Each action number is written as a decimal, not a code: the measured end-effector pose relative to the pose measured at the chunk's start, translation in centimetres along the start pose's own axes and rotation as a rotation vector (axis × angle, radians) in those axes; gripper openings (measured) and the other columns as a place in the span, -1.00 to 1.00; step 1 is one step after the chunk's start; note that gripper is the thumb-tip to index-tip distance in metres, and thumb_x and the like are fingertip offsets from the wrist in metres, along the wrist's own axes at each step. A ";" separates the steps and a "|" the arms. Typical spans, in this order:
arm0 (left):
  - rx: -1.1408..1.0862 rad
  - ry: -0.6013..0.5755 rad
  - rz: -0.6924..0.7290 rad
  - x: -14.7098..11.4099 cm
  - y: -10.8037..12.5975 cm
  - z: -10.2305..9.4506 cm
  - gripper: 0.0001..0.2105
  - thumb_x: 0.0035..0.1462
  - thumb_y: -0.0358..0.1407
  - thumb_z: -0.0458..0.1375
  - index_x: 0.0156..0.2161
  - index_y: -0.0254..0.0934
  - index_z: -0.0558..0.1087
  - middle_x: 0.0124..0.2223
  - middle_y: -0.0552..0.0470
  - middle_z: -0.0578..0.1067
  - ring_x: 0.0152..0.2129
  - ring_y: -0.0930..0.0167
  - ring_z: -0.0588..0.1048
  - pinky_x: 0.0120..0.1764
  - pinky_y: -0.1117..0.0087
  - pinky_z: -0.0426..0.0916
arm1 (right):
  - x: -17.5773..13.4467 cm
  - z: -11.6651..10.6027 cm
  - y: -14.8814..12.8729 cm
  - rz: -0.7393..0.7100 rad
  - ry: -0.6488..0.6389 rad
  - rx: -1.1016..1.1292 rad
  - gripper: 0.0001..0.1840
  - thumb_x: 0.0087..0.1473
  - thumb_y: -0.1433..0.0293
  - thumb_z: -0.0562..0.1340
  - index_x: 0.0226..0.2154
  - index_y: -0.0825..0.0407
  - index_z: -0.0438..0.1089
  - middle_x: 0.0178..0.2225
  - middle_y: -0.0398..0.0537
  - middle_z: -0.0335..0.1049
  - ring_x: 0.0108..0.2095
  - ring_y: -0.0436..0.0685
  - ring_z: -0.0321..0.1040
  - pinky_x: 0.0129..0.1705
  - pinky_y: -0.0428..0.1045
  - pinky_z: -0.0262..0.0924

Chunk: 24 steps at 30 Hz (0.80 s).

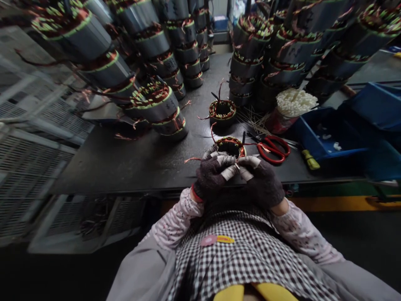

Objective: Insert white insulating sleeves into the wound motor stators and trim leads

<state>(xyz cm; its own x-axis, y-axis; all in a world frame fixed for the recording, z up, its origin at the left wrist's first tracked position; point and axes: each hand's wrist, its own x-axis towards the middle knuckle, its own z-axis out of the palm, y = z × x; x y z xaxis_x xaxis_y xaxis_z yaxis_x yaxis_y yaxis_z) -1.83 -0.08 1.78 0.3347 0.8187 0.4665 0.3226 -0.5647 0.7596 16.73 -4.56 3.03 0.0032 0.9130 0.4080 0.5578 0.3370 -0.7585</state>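
Note:
A motor stator (pixel 243 147), a ring with copper windings and yellow-green edging, stands near the table's front edge. My left hand (pixel 213 172), in a dark fingerless glove with taped fingertips, is closed at its near left side. Gloved and taped the same way, my right hand (pixel 263 180) is closed at the near right side. The fingertips of both hands meet in a pinch at a thin copper wire (pixel 237 166) in front of the ring; its ends are partly hidden by the fingers. Another wire lead sticks out left, past my left hand.
Behind stands a second small stator (pixel 222 112). Red-handled scissors (pixel 273 149) lie to the right, near thin sticks, a cup of white tubes (pixel 296 102) and a blue bin (pixel 326 133). Tall stacks of stators (pixel 161 102) rise on both sides. White crates (pixel 28 175) stand left.

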 end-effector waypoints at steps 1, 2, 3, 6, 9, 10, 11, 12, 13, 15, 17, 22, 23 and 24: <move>-0.009 -0.002 -0.002 0.0 0.1 -0.1 -0.89 0.29 -0.23 0.32 -0.14 -0.12 0.70 -0.13 0.01 0.74 -0.09 0.25 0.66 0.30 -0.03 0.40 | 0.1 -0.1 0.0 -0.059 0.019 -0.027 -0.84 0.31 0.32 0.29 -0.14 -0.10 0.62 -0.14 0.02 0.68 -0.10 0.26 0.60 0.00 0.22 0.53; -0.015 0.002 -0.012 0.0 0.2 -0.1 -0.89 0.30 -0.23 0.31 -0.14 -0.11 0.70 -0.13 0.02 0.74 -0.09 0.26 0.66 0.28 -0.02 0.42 | 0.2 -0.3 -0.1 -0.115 0.032 -0.056 -0.84 0.31 0.32 0.29 -0.14 -0.10 0.62 -0.12 0.04 0.67 -0.07 0.28 0.58 0.03 0.24 0.52; -0.020 0.010 -0.021 0.1 0.3 -0.2 -0.89 0.29 -0.23 0.31 -0.15 -0.12 0.70 -0.13 0.02 0.74 -0.09 0.26 0.66 0.26 -0.01 0.44 | 0.4 -0.5 -0.2 -0.164 0.036 -0.080 -0.84 0.31 0.33 0.29 -0.15 -0.10 0.62 -0.10 0.07 0.66 -0.04 0.30 0.57 0.05 0.26 0.52; -0.024 0.025 -0.042 0.3 0.6 0.0 -0.88 0.28 -0.24 0.31 -0.16 -0.14 0.70 -0.14 0.01 0.74 -0.09 0.24 0.67 0.25 -0.03 0.45 | 0.7 -1.2 -1.0 -0.251 0.036 -0.082 -0.87 0.28 0.33 0.31 -0.20 -0.10 0.62 -0.10 0.07 0.63 -0.02 0.32 0.56 0.05 0.28 0.52; 0.020 0.004 -0.049 0.5 0.6 0.2 -0.88 0.27 -0.22 0.33 -0.17 -0.14 0.70 -0.17 0.00 0.75 -0.13 0.23 0.68 0.27 -0.05 0.45 | 0.9 -1.5 -1.6 -0.193 0.021 0.068 -0.91 0.29 0.32 0.33 -0.22 -0.12 0.59 -0.09 0.03 0.60 0.04 0.33 0.54 0.13 0.30 0.49; 0.049 0.002 -0.038 0.5 0.5 0.3 -0.88 0.27 -0.21 0.33 -0.16 -0.14 0.70 -0.15 0.00 0.75 -0.11 0.22 0.68 0.28 -0.04 0.44 | 0.8 -1.4 -1.6 -0.136 0.002 0.146 -0.92 0.30 0.30 0.32 -0.21 -0.12 0.57 -0.09 0.01 0.60 0.05 0.32 0.54 0.15 0.29 0.49; 0.086 0.010 -0.019 0.4 0.3 0.4 -0.85 0.27 -0.19 0.33 -0.12 -0.14 0.69 -0.10 -0.03 0.75 -0.07 0.20 0.68 0.31 -0.05 0.42 | 0.7 -1.2 -1.3 -0.073 -0.015 0.220 -0.91 0.32 0.27 0.31 -0.19 -0.12 0.55 -0.08 -0.01 0.60 0.04 0.31 0.55 0.15 0.28 0.49; 0.130 0.028 0.008 0.3 0.1 0.5 -0.80 0.26 -0.18 0.33 -0.05 -0.14 0.68 -0.03 -0.06 0.74 0.00 0.17 0.67 0.34 -0.05 0.39 | 0.5 -1.0 -0.9 -0.009 -0.027 0.282 -0.88 0.34 0.23 0.29 -0.16 -0.12 0.53 -0.09 -0.02 0.60 0.00 0.28 0.56 0.11 0.26 0.51; 0.175 0.047 0.040 0.1 -0.2 0.5 -0.73 0.26 -0.17 0.34 0.03 -0.15 0.65 0.05 -0.09 0.72 0.07 0.15 0.65 0.37 -0.06 0.37 | 0.2 -0.7 -0.3 0.045 -0.032 0.327 -0.84 0.35 0.18 0.27 -0.15 -0.12 0.50 -0.12 -0.05 0.60 -0.07 0.25 0.56 0.06 0.23 0.53; 0.253 0.063 0.107 -0.3 -0.9 0.5 -0.61 0.25 -0.16 0.36 0.15 -0.19 0.58 0.14 -0.15 0.68 0.15 0.12 0.61 0.40 -0.08 0.33 | -0.7 -0.5 0.6 0.136 -0.048 0.346 -0.79 0.35 0.11 0.27 -0.14 -0.12 0.48 -0.19 -0.09 0.60 -0.17 0.21 0.55 -0.05 0.17 0.55; 0.290 0.057 0.137 -0.7 -1.3 0.6 -0.60 0.24 -0.18 0.38 0.15 -0.21 0.56 0.11 -0.15 0.69 0.14 0.13 0.62 0.39 -0.10 0.35 | -1.8 -0.8 0.7 0.207 -0.065 0.327 -0.77 0.33 0.09 0.30 -0.14 -0.13 0.49 -0.23 -0.12 0.60 -0.22 0.17 0.54 -0.11 0.11 0.54; 0.320 0.018 0.204 -0.7 -0.9 1.7 -0.83 0.27 -0.20 0.34 -0.06 -0.14 0.62 -0.09 -0.02 0.74 -0.03 0.17 0.69 0.34 -0.13 0.36 | 0.4 0.0 -1.9 0.228 0.028 0.423 -0.77 0.38 0.09 0.25 -0.15 -0.12 0.44 -0.33 -0.14 0.51 -0.37 0.10 0.45 -0.24 0.05 0.50; 0.323 0.009 0.229 -0.6 -0.7 2.0 -0.86 0.28 -0.21 0.32 -0.10 -0.14 0.63 -0.12 -0.01 0.74 -0.05 0.17 0.69 0.34 -0.15 0.36 | 2.0 0.9 -2.1 0.217 0.079 0.426 -0.75 0.39 0.08 0.24 -0.16 -0.11 0.42 -0.30 -0.11 0.51 -0.33 0.11 0.47 -0.19 0.06 0.51; 0.322 0.006 0.244 -0.5 -0.5 2.3 -0.87 0.28 -0.20 0.32 -0.11 -0.15 0.63 -0.13 -0.02 0.74 -0.06 0.16 0.69 0.34 -0.16 0.35 | 3.5 1.8 -2.0 0.207 0.152 0.422 -0.73 0.41 0.07 0.20 -0.12 -0.11 0.41 -0.24 -0.07 0.52 -0.28 0.13 0.49 -0.14 0.08 0.53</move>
<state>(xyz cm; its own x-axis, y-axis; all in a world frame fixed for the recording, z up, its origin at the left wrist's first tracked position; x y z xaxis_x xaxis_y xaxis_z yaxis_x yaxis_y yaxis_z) -0.13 -0.45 0.06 0.4308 0.6570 0.6187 0.4960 -0.7451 0.4459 14.13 -1.60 5.12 0.2172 0.9374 0.2722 0.1474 0.2441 -0.9585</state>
